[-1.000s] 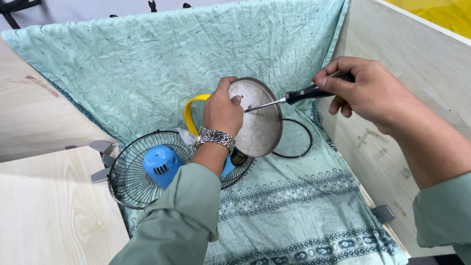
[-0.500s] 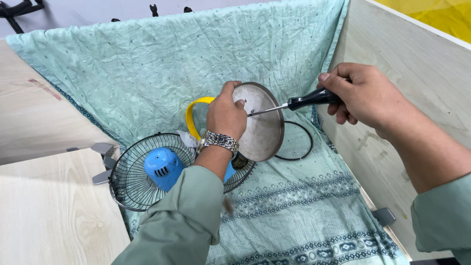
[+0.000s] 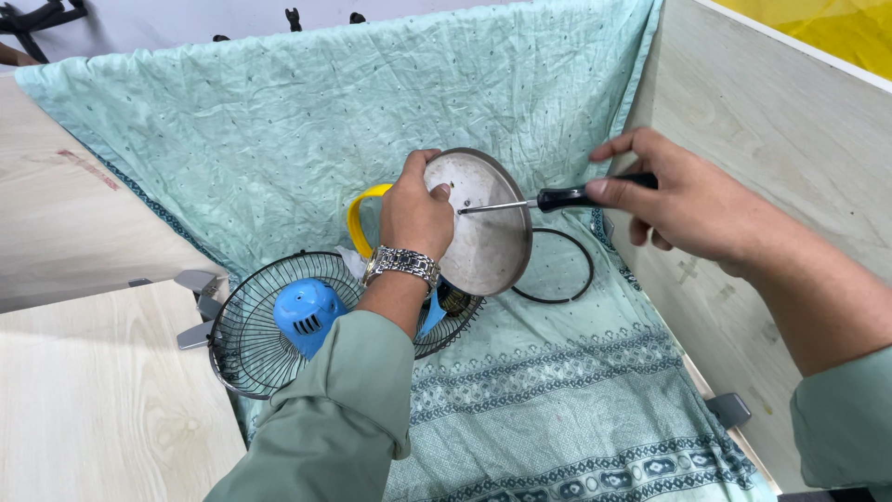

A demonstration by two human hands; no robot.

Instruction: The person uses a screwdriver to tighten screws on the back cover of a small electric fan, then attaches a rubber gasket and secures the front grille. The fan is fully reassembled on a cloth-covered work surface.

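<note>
Head view, green cloth (image 3: 279,121) between wooden panels (image 3: 771,121), left hand (image 3: 415,216) clamped on tilted metal disc (image 3: 488,237), right hand (image 3: 683,200) clamped on screwdriver (image 3: 548,200), tip touching disc.

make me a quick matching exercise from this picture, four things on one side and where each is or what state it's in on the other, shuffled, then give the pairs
Things:
1. screwdriver
2. round metal plate
3. black ring
4. wire fan guard

Places or states:
A. lying flat on the green cloth, held by no one
B. held in the right hand, tip against the plate
C. low on the left, around a blue hub
D. held up on edge by the left hand

Pairs: 1-B, 2-D, 3-A, 4-C
</note>
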